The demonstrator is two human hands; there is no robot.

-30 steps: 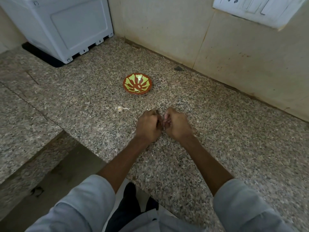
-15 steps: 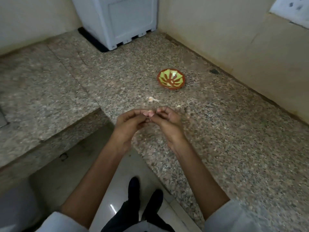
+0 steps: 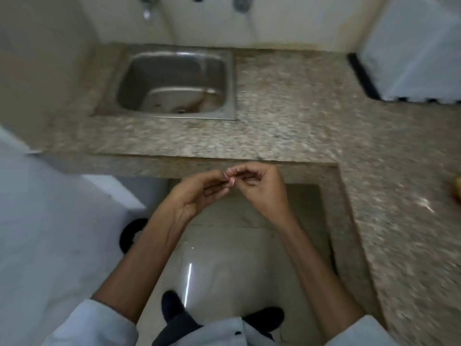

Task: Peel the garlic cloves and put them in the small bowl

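My left hand (image 3: pixel 199 193) and my right hand (image 3: pixel 259 188) meet fingertip to fingertip over the floor, just in front of the counter edge. Together they pinch a small pale garlic clove (image 3: pixel 231 175), which is blurred and mostly hidden by the fingers. A loose garlic clove (image 3: pixel 427 205) lies on the granite counter (image 3: pixel 399 171) at the right. Only a yellowish sliver of the small bowl (image 3: pixel 458 189) shows at the right edge of the view.
A steel sink (image 3: pixel 232 83) is set into the counter straight ahead, with a tap (image 3: pixel 146 11) above it. A white appliance (image 3: pixel 411 46) stands at the back right. A white unit (image 3: pixel 50 221) fills the left, and tiled floor (image 3: pixel 224 265) lies below.
The view has swung left from the bowl toward the sink. Both hands have come off the counter and now hold the clove over the floor.
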